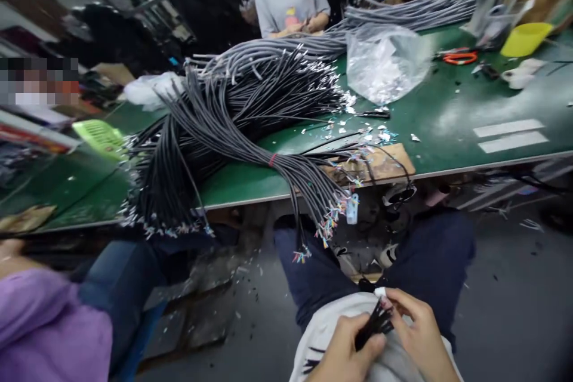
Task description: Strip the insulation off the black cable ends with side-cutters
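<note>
Low in front of my lap, my left hand (351, 349) is closed round a bundle of thin black strips (375, 327). Strip ends also stick out on the far left side of that hand. My right hand (418, 328) pinches at the upper end of the same bundle, its thumb and fingertips against the strips. A white wrapping shows on one right fingertip. Both hands are close together over a light shirt, away from the bench. Ahead on the bench edge hangs a bunch of black cables (295, 173), tied with a red band, its stripped ends showing coloured wires.
The green bench (447, 113) carries a large heap of black cables (268, 89), grey cables, a clear plastic bag (385, 65), a wooden board (394, 161) and orange-handled pliers (459, 57). One person sits across the bench; another, in a purple sleeve (54, 322), is at left.
</note>
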Motion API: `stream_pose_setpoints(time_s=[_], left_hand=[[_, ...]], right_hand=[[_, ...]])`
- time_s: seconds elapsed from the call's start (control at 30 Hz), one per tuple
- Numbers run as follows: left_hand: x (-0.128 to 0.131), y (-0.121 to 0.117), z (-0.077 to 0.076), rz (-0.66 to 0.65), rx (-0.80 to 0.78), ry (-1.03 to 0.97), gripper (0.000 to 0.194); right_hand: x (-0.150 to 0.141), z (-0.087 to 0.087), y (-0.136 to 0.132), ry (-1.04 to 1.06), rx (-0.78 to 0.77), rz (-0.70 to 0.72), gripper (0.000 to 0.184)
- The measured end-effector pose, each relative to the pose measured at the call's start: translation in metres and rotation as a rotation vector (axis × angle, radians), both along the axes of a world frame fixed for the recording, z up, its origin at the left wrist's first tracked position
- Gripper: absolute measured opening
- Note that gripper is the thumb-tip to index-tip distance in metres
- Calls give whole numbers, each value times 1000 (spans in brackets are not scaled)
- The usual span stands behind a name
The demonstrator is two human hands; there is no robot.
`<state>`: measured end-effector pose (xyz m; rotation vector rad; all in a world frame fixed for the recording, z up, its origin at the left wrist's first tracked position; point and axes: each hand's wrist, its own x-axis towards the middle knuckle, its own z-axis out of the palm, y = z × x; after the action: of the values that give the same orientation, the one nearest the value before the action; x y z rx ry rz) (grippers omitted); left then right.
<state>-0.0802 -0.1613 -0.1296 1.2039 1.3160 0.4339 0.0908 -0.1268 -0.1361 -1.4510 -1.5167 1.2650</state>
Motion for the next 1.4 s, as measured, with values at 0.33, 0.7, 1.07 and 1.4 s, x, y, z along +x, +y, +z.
stream_pose_setpoints(time_s=[0.33,0.7,1.07,1.4], left_hand=[[-12,10,7,-20,16,36,40],[-19,10,2,-32,30,21,40],[-25,10,5,-68,-6,11,40],[-28,10,7,-91,27,58,41]], right_hand=[[-19,-6,14,-71,-1,33,26],[-22,-24,15,-7,-87,26,26],[-7,-25,19,33,-189,-115,32],[-17,-26,14,0,-166,-125,33]])
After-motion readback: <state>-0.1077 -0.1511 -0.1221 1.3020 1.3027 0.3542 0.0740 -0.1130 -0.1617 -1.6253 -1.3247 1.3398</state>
